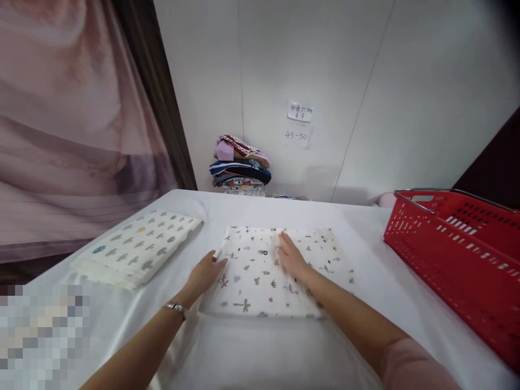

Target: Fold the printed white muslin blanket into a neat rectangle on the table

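Observation:
A white cloth (260, 281) printed with small plants and figures lies folded into a flat rectangle on the white-covered table. At its left edge rests my left hand (207, 273), thumb and fingers apart, with a bracelet on the wrist. My right hand (291, 259) lies flat on the cloth's upper middle, fingers stretched toward the far edge. Neither hand grips the fabric. To the left, nearest my left hand, is a second folded cloth (142, 244), cream with grey cloud-like shapes and a few coloured ones.
A red plastic basket (450, 276) with metal handles stands at the table's right side. Beyond the far edge, a stack of folded fabrics (240, 162) sits against the white wall, near two paper notes (298, 124). A pink curtain (73, 124) hangs at left.

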`<state>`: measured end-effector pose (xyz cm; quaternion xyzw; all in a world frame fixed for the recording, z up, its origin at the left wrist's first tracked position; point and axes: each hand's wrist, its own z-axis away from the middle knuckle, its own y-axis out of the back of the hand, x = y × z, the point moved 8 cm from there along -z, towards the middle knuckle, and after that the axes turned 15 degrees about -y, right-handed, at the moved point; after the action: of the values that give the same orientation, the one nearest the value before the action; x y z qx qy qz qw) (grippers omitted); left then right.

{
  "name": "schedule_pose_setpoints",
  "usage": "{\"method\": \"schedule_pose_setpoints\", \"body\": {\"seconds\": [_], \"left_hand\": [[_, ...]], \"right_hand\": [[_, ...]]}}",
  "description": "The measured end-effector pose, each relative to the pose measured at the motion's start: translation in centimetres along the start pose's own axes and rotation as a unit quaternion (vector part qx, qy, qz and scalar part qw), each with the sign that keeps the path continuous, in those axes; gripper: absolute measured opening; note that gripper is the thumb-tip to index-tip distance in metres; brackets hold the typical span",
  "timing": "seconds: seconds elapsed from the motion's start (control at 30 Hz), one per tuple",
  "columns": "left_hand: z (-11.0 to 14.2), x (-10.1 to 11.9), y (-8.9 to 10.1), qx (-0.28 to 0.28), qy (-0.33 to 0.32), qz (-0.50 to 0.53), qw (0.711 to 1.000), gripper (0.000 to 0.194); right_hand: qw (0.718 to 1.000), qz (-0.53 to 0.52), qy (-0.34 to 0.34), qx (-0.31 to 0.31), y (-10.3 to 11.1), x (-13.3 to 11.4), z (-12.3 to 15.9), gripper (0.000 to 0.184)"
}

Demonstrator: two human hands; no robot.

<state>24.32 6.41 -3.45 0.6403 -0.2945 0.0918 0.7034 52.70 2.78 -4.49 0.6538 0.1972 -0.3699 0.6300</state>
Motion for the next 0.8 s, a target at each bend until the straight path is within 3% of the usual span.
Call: {"method": "schedule_pose_setpoints", "body": {"seconds": [0.13,0.23,0.37,0.53,0.63,0.73,0.8], "left_hand": [[1.4,-0.1,0.0,-0.007,0.035,0.085,0.996,0.059],[2.0,0.4,-0.2,-0.022,0.079,0.222,0.972,0.047],[2.8,1.2,-0.8,-0.040,0.130,0.382,0.914,0.040],[2.2,2.9,-1.3,-0.084,0.114,0.498,0.855,0.038],[0.9,6.5,0.1,-0.099,0.037,0.516,0.850,0.030],[-0.3,12.8,1.6,-0.122,-0.069,0.502,0.854,0.023],[-0.9,17.7,1.6,-0.142,-0.108,0.478,0.860,0.021]], "right_hand": [[0.962,-0.241,-0.126,0.007,-0.7,1.9,-0.2,0.064],[0.929,-0.332,-0.162,0.035,-0.3,2.3,0.0,0.067],[0.916,-0.364,-0.155,0.061,-0.5,1.8,1.3,0.065],[0.913,-0.362,-0.171,0.079,-1.3,1.8,2.7,0.063],[0.925,-0.337,-0.163,0.064,-1.1,1.5,2.7,0.062],[0.932,-0.331,-0.148,0.028,-1.0,0.8,2.5,0.065],[0.917,-0.377,-0.128,0.001,-0.8,0.1,2.5,0.065]]}}
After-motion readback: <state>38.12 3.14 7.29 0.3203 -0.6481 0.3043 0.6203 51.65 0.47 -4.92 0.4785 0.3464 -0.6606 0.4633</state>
